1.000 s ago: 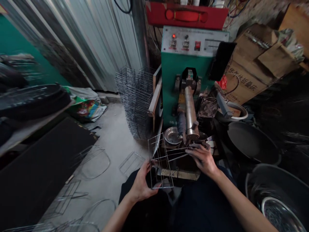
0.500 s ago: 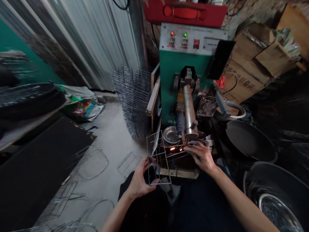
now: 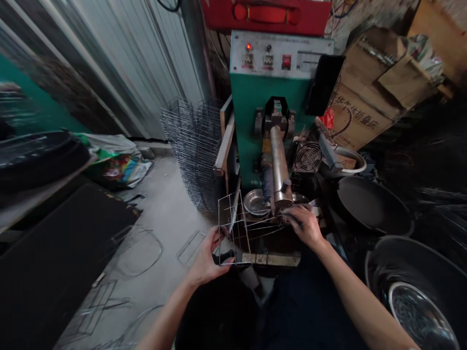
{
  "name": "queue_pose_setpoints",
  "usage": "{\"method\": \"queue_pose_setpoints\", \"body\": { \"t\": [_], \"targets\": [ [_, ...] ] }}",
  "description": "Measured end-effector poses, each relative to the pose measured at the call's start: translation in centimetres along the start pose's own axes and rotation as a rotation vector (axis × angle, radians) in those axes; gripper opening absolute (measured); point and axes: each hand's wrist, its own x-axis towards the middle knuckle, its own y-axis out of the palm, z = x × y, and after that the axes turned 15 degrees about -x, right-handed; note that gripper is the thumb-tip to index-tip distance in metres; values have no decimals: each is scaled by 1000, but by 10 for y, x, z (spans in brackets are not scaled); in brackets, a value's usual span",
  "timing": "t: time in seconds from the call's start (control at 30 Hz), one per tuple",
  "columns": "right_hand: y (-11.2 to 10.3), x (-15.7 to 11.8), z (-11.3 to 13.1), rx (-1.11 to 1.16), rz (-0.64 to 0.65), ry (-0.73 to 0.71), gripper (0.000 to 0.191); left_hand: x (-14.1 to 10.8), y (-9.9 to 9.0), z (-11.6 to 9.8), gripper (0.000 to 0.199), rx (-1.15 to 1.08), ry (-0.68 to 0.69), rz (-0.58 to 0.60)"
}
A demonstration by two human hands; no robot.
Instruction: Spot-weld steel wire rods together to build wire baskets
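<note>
My left hand grips the near left end of a wire rack, thumb low and fingers behind its upright grid. From that grid, long thin wires run right to the electrode tips of a green spot welder. My right hand is closed on the rack's far right end, just beneath the welder's thick metal arm. Its fingertips partly hide the wires there. A red lamp glows on the control panel.
Stacked wire grids stand left of the welder. Loose wire frames lie on the floor. Dark pans, a bowl of small metal pieces and a small fan are at the right. A metal dish sits behind the rack.
The orange sparks at the electrode tips have gone, and the panel's green lamp is off. Both hands keep hold of the rack, while the whole view has shifted slightly.
</note>
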Motion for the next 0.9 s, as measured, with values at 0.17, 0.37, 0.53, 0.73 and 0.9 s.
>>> {"method": "queue_pose_setpoints", "body": {
  "t": [0.17,0.37,0.53,0.73,0.9],
  "targets": [
    [-9,-7,2,56,26,87,17,0,-7,2,88,24,-47,51],
    [-76,-149,-108,-252,65,853,43,-10,-13,14,135,-18,-114,86],
    [-122,-329,-184,-680,451,1516,31,-12,-4,27,119,-61,-195,-5],
    [-113,-407,-183,-585,586,1753,27,-33,4,22,99,-134,-159,-87],
    [-115,-417,-181,-517,487,1671,26,-61,20,-2,90,-202,-54,-118]
  ]
}}
